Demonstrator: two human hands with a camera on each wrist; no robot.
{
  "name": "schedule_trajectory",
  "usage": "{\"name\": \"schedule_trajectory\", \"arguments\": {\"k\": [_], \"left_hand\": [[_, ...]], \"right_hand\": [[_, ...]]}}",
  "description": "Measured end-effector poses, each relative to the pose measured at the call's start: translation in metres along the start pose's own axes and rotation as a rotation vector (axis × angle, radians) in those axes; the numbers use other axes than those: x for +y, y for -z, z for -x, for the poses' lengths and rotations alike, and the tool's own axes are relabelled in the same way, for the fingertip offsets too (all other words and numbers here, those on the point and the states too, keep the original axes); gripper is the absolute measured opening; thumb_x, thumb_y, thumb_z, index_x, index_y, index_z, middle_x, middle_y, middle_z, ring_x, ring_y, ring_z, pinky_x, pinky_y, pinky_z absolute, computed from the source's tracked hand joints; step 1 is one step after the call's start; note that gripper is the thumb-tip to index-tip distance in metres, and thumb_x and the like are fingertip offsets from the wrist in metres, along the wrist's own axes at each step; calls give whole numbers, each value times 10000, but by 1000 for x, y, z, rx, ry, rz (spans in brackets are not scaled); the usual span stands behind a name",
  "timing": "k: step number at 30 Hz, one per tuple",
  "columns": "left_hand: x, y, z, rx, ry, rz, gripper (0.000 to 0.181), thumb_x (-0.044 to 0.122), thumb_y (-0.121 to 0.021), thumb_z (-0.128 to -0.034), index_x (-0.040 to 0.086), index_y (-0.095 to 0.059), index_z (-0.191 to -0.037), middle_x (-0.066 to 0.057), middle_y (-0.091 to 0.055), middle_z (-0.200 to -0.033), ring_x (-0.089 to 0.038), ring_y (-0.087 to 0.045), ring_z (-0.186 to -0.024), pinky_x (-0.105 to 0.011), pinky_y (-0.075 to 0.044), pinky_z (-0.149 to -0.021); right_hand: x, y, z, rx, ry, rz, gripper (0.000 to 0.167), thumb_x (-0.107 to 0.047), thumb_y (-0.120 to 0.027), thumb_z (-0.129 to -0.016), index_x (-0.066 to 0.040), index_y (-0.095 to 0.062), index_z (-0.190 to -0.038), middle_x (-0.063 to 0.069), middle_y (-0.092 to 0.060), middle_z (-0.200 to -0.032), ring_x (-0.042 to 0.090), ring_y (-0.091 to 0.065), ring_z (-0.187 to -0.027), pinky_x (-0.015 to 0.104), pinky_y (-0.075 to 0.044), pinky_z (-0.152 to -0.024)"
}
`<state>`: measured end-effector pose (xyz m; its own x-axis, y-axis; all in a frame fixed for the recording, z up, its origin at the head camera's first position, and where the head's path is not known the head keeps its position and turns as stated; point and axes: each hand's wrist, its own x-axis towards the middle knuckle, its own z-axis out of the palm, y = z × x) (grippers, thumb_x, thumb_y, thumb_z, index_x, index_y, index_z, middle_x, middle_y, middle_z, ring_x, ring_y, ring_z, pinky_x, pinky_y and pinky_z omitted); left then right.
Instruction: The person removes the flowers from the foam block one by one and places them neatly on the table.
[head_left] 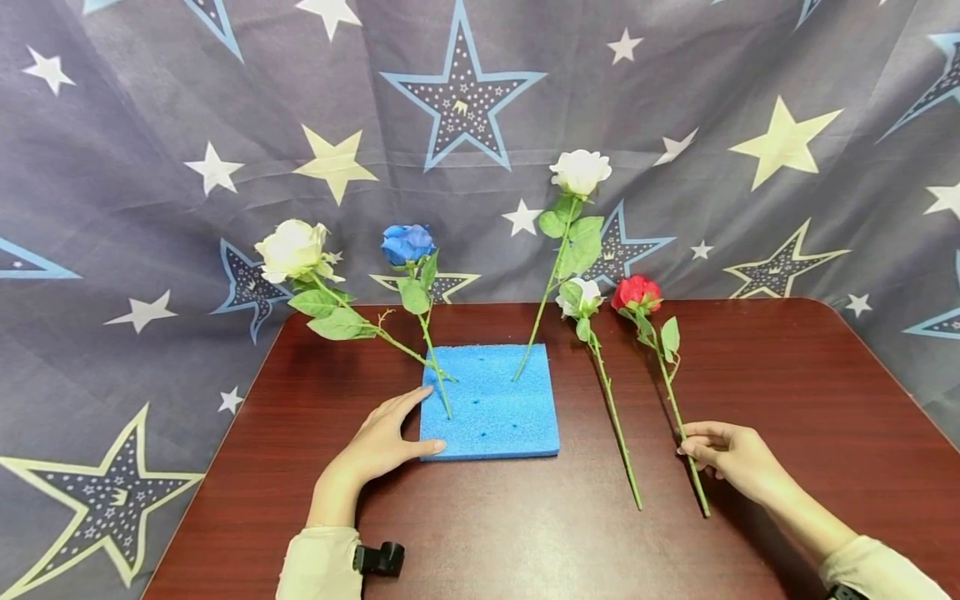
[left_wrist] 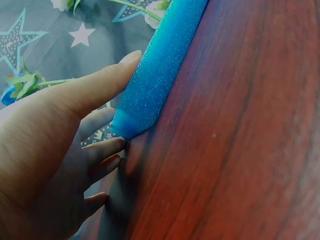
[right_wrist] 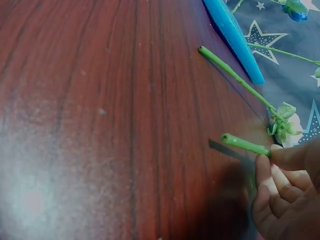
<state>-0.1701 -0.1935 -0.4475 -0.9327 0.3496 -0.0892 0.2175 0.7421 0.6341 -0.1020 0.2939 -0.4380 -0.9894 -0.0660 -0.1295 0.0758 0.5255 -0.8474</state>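
A blue foam block (head_left: 517,417) bears three upright flowers: a cream rose (head_left: 292,250), a blue rose (head_left: 407,245) and a tall white rose (head_left: 581,172). At its left edge my left hand (head_left: 378,442) rests with fingers and thumb spread; the left wrist view shows the thumb and fingertips at the foam (left_wrist: 155,75). My right hand (head_left: 735,458) pinches the lower stem of a red rose (head_left: 637,293) between thumb and fingers. In the right wrist view the stem's cut end (right_wrist: 240,143) sticks out past the fingers, above its shadow.
Between the foam and my right hand, a smaller white rose (head_left: 581,297) lies with its stem towards me on the brown table (head_left: 525,533). Several small holes show in the foam's top. A grey curtain with stars (head_left: 465,92) hangs behind the table.
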Motion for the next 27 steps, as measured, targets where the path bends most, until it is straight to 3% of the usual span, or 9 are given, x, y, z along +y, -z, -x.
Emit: {"name": "schedule_trajectory", "arguments": {"k": [27], "left_hand": [[2, 0, 1, -4, 8, 8, 902, 589, -746, -810, 257, -359, -1553, -51, -344, -1578, -356, -230, -1460, -651, -235, -1100]], "right_hand": [[4, -6, -3, 46, 6, 95, 287, -95, -684, -939, 114, -669, -1136, 93, -705, -809, 119, -606, -630, 267, -483, -512]]}}
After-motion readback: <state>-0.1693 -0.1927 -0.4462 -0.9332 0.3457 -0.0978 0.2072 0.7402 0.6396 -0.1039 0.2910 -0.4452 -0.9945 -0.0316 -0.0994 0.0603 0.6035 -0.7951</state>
